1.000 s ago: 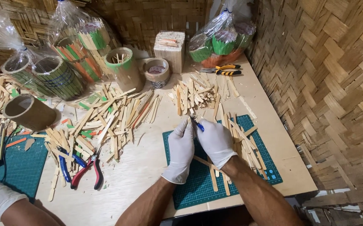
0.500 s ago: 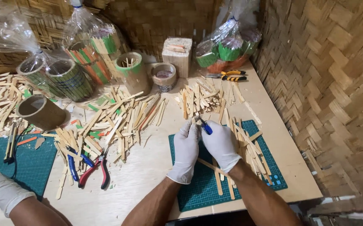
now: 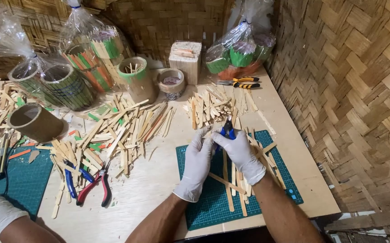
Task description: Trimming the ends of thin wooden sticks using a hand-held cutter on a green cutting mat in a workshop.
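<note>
Head view: right hand (image 3: 239,150) closed around blue-handled cutters (image 3: 227,131), left hand (image 3: 198,155) apparently pinching a stick at them.

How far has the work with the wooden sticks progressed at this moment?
Done: several sticks lie on the green mat. In hand: the left hand holds a stick against the blue-handled cutter in the right hand. Left: two big piles of sticks, one above the mat, one at table centre.

Bright, even overhead light, soft shadows, glare on the plastic bags (image 3: 85,27), sharp focus, slight edge distortion.
</note>
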